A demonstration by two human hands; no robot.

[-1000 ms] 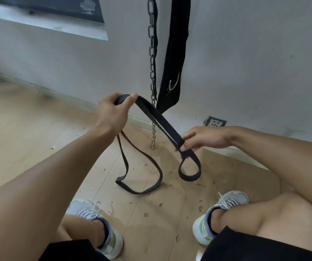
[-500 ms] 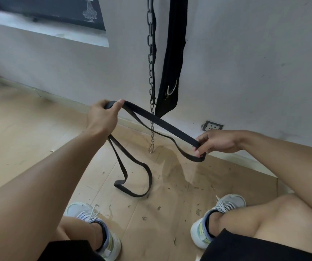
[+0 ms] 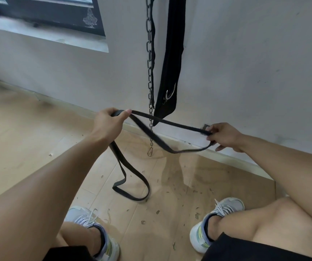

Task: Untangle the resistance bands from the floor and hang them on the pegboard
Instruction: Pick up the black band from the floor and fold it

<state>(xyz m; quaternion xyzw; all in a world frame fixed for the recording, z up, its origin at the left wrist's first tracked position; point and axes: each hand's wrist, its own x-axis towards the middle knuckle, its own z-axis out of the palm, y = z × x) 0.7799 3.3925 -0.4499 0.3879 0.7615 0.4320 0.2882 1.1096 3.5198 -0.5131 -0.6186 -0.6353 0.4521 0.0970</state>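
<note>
A flat black resistance band [image 3: 177, 125] stretches between my two hands above the floor. My left hand [image 3: 108, 123] grips one end at centre left, thumb on top. My right hand [image 3: 225, 136] pinches the far end of the loop at centre right. Between the hands the band forms a long twisted loop, its lower strand sagging. A second length of the band [image 3: 122, 173] hangs from my left hand and curls on the wooden floor. No pegboard is in view.
A metal chain [image 3: 150, 76] with a clip at its end and a wide black strap [image 3: 170, 72] with a metal ring hang against the white wall. A wall socket [image 3: 206, 127] sits low behind my right hand. My two shoes [image 3: 217, 219] stand on the littered floor.
My right hand has pulled its end of the band rightward and up, drawing the small hanging loop out into a long one. My left hand stayed about level, shifting slightly left.
</note>
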